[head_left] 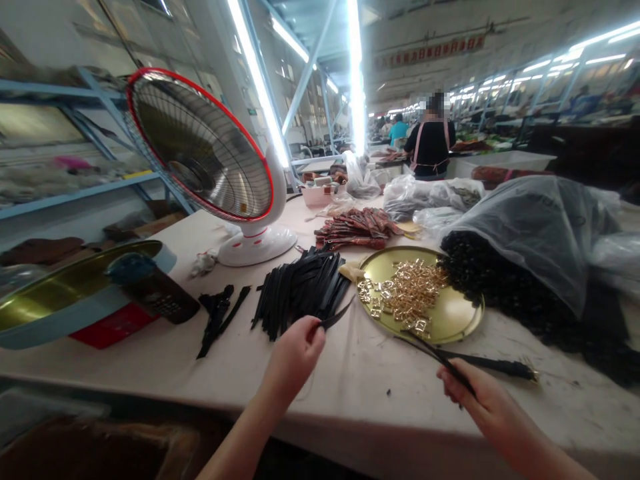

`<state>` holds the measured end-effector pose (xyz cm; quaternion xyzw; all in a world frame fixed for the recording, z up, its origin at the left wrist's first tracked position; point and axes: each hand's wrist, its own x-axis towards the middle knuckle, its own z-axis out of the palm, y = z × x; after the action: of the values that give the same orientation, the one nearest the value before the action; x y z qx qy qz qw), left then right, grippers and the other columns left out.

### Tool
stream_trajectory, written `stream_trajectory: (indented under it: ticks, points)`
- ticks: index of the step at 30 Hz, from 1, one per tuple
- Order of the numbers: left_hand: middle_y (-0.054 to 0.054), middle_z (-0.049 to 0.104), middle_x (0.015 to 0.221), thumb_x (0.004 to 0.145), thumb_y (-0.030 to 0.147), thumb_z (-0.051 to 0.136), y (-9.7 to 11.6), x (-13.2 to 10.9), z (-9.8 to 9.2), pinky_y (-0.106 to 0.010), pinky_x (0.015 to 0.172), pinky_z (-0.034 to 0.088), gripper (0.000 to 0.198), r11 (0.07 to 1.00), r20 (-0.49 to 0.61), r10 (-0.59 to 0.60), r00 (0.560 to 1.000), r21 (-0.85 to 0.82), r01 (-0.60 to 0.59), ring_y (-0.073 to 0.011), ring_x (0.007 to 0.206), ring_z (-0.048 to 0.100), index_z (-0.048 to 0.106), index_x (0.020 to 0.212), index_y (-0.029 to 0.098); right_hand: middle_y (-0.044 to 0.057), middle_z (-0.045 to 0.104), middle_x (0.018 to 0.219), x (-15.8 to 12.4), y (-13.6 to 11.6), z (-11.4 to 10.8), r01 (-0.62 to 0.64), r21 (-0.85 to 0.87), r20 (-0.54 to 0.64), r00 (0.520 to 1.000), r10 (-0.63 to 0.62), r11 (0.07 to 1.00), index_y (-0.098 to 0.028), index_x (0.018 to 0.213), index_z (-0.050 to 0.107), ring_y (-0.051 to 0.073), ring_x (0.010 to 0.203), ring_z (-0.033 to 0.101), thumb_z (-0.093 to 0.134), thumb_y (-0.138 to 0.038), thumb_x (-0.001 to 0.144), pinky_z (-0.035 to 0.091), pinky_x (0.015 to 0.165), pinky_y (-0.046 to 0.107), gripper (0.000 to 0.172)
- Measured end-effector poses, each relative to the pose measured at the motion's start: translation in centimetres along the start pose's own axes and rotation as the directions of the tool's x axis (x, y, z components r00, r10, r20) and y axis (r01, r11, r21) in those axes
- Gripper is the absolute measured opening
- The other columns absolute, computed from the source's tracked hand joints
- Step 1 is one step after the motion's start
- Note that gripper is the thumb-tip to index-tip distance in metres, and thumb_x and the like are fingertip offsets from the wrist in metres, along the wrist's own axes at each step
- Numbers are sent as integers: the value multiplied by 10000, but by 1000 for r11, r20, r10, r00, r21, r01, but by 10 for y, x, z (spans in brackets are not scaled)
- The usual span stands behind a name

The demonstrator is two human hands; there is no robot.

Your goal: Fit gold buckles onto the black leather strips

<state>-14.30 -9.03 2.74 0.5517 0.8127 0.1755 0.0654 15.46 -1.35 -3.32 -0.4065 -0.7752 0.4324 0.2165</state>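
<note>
My left hand [299, 350] is closed, pinching a thin black strap [339, 316] whose free end curves up to the right. Just beyond it lies a pile of black straps [300, 287]. My right hand [475, 390] is closed around a long, slim black tool [430, 350] that looks like tweezers. Its tip reaches the near rim of a round gold tray [455, 320]. Small gold buckles [413, 290] are heaped on that tray. Beside the right hand, a black strap with a gold buckle [505, 365] lies on the table.
A white fan with a red rim [200, 147] stands at the back left. Left of the straps are a dark bottle [153, 290] and a large gold basin [35, 310]. Black pieces [515, 283] spill from a plastic bag [545, 227] on the right. Reddish-brown strips [357, 228] lie behind.
</note>
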Motion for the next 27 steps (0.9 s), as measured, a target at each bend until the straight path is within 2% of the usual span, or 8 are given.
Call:
stream_trajectory:
  ticks: [2,5,8,10,12,18,23,27]
  points:
    - [-16,636,689,840,340,396,5,-9,-23,-228,528,444,195,851,-64,-88,994,-523,42,-130,591,597,489,868,170,52,617,787,6,-7,-5,-14,95,-27,1000,17,995,-194,923,544,197,720,581,403,-487,849,460,644,287,333]
    - [14,607,599,770,334,511,26,-9,-32,-195,453,403,176,519,99,-102,990,-844,138,-101,488,566,477,758,162,53,608,807,11,-22,-10,-67,246,-71,994,87,967,-187,951,538,153,599,531,435,-532,818,436,527,257,383]
    - [24,598,570,735,303,561,56,-1,-11,-174,439,382,175,379,305,-7,952,-881,285,-72,447,539,478,699,153,-17,521,579,3,-34,-8,-247,443,115,969,219,862,-166,841,553,76,416,360,469,-551,795,289,388,199,396]
    - [23,598,569,729,300,567,77,4,12,-168,436,376,177,321,392,55,918,-878,355,-68,446,539,476,691,153,-69,409,450,-7,-34,-4,-405,573,298,913,280,712,-158,798,548,54,376,284,474,-536,802,224,375,176,385]
    - [25,592,560,725,288,567,94,10,33,-163,427,364,170,290,450,102,887,-867,406,-63,434,531,471,683,154,-88,368,410,-17,-28,-1,-483,666,384,875,295,568,-156,807,540,47,358,273,477,-525,807,212,374,164,374]
    - [36,564,535,732,275,572,119,24,74,-149,419,343,164,220,551,131,824,-827,518,-47,427,500,461,690,161,-84,382,404,-35,-13,-5,-513,766,390,850,354,388,-140,787,541,43,334,303,499,-496,809,223,351,153,359]
    - [40,552,544,730,275,587,126,28,97,-144,431,346,165,136,582,134,802,-813,567,-46,449,503,463,707,168,11,570,618,-37,-11,-6,-567,742,426,810,402,358,-105,845,598,22,377,367,496,-504,810,238,342,133,413]
    - [43,548,550,722,286,603,128,26,107,-143,430,343,181,83,607,129,784,-795,601,-45,449,502,463,709,172,16,570,606,-38,-7,-3,-595,762,445,769,459,257,-106,868,604,30,405,410,467,-501,829,270,356,120,420]
